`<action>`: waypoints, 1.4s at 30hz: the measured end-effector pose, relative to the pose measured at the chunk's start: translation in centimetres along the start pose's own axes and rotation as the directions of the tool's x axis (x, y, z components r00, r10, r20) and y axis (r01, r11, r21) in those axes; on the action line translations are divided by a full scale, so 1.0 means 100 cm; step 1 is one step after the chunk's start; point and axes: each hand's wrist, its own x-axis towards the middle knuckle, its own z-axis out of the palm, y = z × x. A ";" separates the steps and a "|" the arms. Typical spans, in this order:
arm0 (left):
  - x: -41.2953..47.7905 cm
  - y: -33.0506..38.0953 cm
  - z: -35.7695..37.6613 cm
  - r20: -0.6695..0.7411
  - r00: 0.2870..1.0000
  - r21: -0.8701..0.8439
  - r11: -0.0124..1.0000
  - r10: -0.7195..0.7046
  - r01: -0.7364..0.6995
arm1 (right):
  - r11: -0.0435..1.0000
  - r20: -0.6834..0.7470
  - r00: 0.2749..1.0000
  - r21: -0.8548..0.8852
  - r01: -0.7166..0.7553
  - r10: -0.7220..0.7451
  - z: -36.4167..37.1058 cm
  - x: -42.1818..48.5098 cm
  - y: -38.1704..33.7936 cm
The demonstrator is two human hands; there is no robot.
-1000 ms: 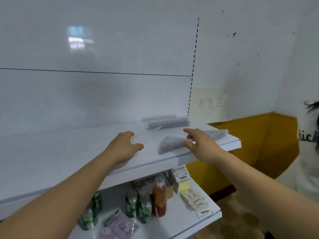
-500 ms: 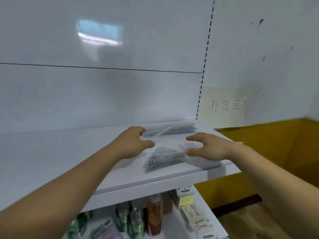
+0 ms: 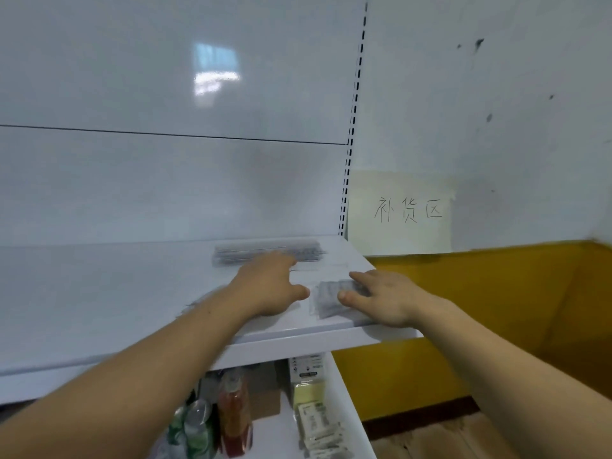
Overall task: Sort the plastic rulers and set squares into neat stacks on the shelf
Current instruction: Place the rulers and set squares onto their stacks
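In the head view, two bare hands are seen over the white top shelf (image 3: 99, 293). Two piles of clear plastic are counted on it. One long stack of rulers (image 3: 268, 252) is laid along the back, close to the wall. One smaller, blurred pile of set squares (image 3: 326, 301) is found near the front edge, well apart from the rulers.

The left hand (image 3: 271, 288) is held palm down with the thumb stuck out, and the front of the ruler stack is touched by its fingertips. Whether anything is pinched cannot be told.

The right hand (image 3: 385, 298) is spread flat, and the right side of the set squares is pressed under its fingers and thumb.

On the lower shelf (image 3: 346, 409), one red bottle (image 3: 233, 412) and some green bottles (image 3: 195, 429) are stood together.
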 end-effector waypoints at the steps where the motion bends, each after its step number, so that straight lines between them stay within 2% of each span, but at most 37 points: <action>1: 0.001 -0.002 0.001 0.000 1.000 -0.011 0.999 -0.030 0.030 | 1.000 0.003 1.000 -0.023 0.009 -0.009 0.000 0.003 -0.001; 5: 0.002 -0.008 -0.001 -0.009 0.995 -0.063 0.993 -0.104 0.103 | 0.995 0.019 0.996 -0.050 0.086 -0.085 0.001 0.013 -0.008; 8: 0.003 -0.007 -0.001 -0.024 0.993 -0.053 0.992 -0.118 0.117 | 0.990 -0.061 0.988 -0.018 0.138 -0.139 0.000 0.011 -0.003; 11: 0.005 0.003 0.001 -0.033 0.996 -0.044 0.996 -0.085 0.083 | 0.990 -0.162 0.981 0.065 0.122 -0.110 0.002 0.005 0.021; 15: 0.014 0.033 0.010 0.009 1.000 -0.044 0.999 0.002 -0.001 | 0.966 -0.178 0.982 0.233 0.109 -0.068 0.008 -0.003 0.039; 19: 0.027 0.047 0.021 0.115 0.993 -0.106 0.994 -0.019 0.031 | 0.893 -0.202 0.978 0.431 0.132 -0.047 0.013 -0.008 0.038; 26: 0.033 0.050 0.030 0.197 0.980 -0.176 0.984 0.014 0.021 | 0.815 -0.249 0.968 0.563 0.137 0.009 0.023 -0.005 0.043; 34: 0.036 0.056 0.031 0.234 0.969 -0.048 0.996 0.081 -0.071 | 0.864 -0.221 0.974 0.500 0.065 0.055 0.029 -0.002 0.047; 37: 0.039 0.056 0.030 0.261 0.962 -0.029 0.997 0.081 -0.076 | 0.894 -0.183 0.983 0.442 0.078 0.005 0.020 -0.003 0.048; 42: 0.037 0.046 0.018 0.289 0.956 -0.045 0.998 0.052 -0.041 | 0.954 -0.036 0.994 0.278 0.114 -0.108 -0.019 0.000 0.043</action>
